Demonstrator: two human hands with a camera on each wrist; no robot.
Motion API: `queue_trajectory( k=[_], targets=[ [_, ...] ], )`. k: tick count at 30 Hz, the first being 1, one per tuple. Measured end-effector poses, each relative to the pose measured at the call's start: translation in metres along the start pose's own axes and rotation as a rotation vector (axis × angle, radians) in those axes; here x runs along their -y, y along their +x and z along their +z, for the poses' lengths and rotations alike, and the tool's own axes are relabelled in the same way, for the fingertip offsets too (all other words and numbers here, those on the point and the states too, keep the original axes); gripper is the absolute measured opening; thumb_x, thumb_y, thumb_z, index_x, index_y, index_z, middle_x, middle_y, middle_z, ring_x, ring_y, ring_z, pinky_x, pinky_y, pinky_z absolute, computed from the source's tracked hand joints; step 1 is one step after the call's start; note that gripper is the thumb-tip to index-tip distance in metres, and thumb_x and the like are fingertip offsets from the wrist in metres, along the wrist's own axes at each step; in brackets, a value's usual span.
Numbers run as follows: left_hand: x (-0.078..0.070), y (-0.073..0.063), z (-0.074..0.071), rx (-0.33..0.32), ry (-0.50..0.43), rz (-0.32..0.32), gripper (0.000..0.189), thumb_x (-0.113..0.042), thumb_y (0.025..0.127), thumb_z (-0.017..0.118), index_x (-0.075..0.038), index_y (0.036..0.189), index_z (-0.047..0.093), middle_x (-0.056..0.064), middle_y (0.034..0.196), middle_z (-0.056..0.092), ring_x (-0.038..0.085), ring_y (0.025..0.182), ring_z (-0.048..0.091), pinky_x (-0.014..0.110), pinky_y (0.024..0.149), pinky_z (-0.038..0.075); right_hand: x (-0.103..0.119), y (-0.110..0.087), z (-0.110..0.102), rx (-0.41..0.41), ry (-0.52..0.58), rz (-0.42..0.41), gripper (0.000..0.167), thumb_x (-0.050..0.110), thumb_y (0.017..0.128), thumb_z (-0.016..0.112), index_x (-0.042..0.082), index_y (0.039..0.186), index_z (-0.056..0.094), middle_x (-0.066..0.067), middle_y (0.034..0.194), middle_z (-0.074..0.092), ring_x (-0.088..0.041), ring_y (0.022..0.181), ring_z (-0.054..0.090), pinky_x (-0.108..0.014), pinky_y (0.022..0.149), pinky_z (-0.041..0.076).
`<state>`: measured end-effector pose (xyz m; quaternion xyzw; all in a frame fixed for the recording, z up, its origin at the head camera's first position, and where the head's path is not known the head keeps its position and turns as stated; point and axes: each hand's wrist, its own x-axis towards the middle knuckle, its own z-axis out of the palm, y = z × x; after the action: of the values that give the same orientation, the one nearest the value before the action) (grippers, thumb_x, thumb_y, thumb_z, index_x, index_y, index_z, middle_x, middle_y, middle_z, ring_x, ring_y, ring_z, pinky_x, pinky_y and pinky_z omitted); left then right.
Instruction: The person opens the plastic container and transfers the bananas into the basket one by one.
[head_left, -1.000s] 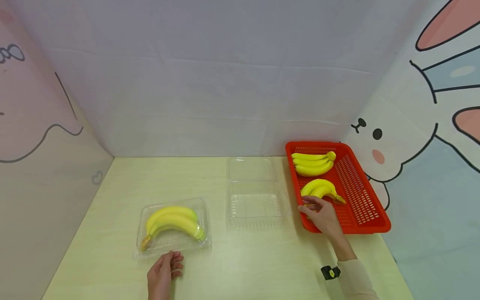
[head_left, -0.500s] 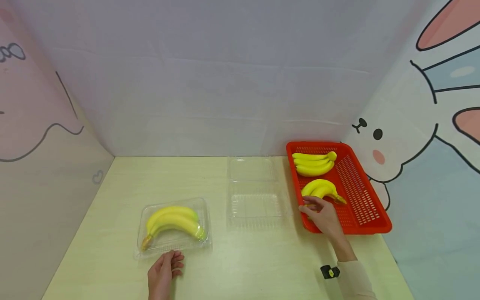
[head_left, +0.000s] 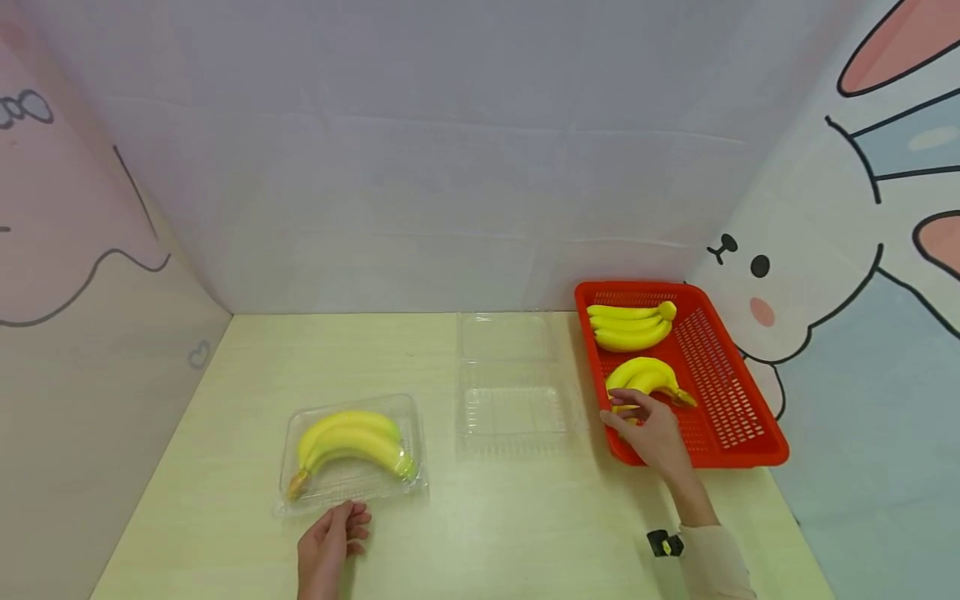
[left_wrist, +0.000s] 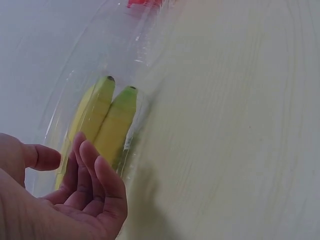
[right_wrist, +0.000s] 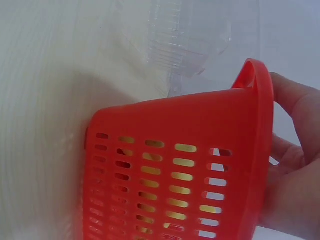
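My left hand, fingers loosely bent and holding nothing, lies by the near edge of a clear plastic box. Inside this closed box is a bunch of yellow bananas with greenish tips; the left wrist view shows two tips. My right hand rests at the left rim of a red basket, near its front corner, thumb tip right at the rim. Its fingers reach loosely just inside, close to a banana bunch they partly hide. Another bunch lies farther back in the basket.
An open clear plastic box, its lid folded back, stands mid-table, left of the basket. A black strap-like device shows beside the right sleeve. White cloth and a cartoon-printed sheet enclose the table.
Both hands keep their places by the closed box and at the basket rim. The whole view shifts very slightly; boxes, basket and bananas stay put.
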<state>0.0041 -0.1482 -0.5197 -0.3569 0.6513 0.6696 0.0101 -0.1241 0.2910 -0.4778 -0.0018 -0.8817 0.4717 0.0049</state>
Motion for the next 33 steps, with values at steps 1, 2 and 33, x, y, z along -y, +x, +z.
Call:
queue_trajectory(
  k=[1,2,33],
  targets=[
    [0.0,0.0,0.0,-0.009,0.01,0.002,0.034,-0.022,0.106,0.053,0.006,0.101,0.073,-0.004,0.075,0.071,0.009,0.064,0.063,0.025,0.056,0.054,0.001,0.0,0.0,-0.009,-0.01,-0.014,0.044,0.022,0.094,0.078,0.0,0.13,0.066,-0.02,0.119,0.069,-0.033,0.101,0.067,-0.016,0.077,0.054],
    [0.0,-0.001,0.0,-0.014,0.017,0.005,0.035,-0.022,0.105,0.054,0.006,0.1,0.074,-0.004,0.075,0.071,0.009,0.064,0.063,0.025,0.055,0.053,0.002,-0.001,0.0,-0.019,-0.022,-0.026,0.043,0.021,0.094,0.078,0.0,0.129,0.066,-0.02,0.117,0.07,-0.034,0.101,0.067,-0.015,0.077,0.054],
    [-0.019,-0.01,-0.017,-0.09,0.005,0.146,0.029,-0.018,0.104,0.062,0.008,0.094,0.072,-0.005,0.07,0.07,0.01,0.06,0.064,0.024,0.053,0.054,0.035,-0.01,0.043,-0.246,0.013,-0.337,0.02,-0.005,0.089,0.076,-0.005,0.108,0.07,-0.009,0.094,0.073,-0.019,0.08,0.065,-0.016,0.076,0.054]
  ],
)
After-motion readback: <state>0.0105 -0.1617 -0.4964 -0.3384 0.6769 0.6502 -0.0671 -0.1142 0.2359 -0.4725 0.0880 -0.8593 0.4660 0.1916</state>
